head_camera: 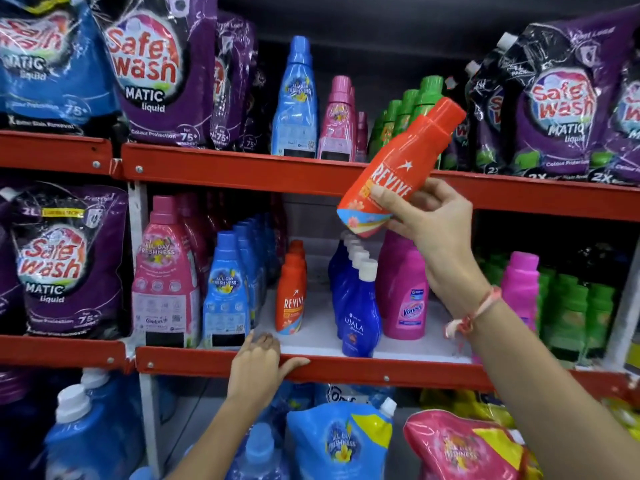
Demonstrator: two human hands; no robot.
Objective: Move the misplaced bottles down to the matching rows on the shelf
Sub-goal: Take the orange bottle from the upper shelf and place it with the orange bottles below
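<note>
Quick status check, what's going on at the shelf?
Right hand grips red Revive bottle, tilted, airborne. Left hand rests on middle shelf edge. Revive row below, path clear.

Rear Revive bottles (297,249) hidden (count perhaps four); small label print unreadable.

Red metal shop shelving under even indoor light, set against a dark back panel.

Two red steel rails cross the view: the upper rail (242,168) runs just behind the right fingers (381,197), and the lower rail (346,367) lies under the left fingers (263,341). Bolt heads dot both rails, and each is broken by a joint on the left, beside a pale upright post (138,216). The middle shelf board (318,327), beyond the left fingers, is white and partly bare. Above the right fingers the back panel (381,46) is dark grey and shadowed. A second pale post (623,306) stands far right of the fingers.
</note>
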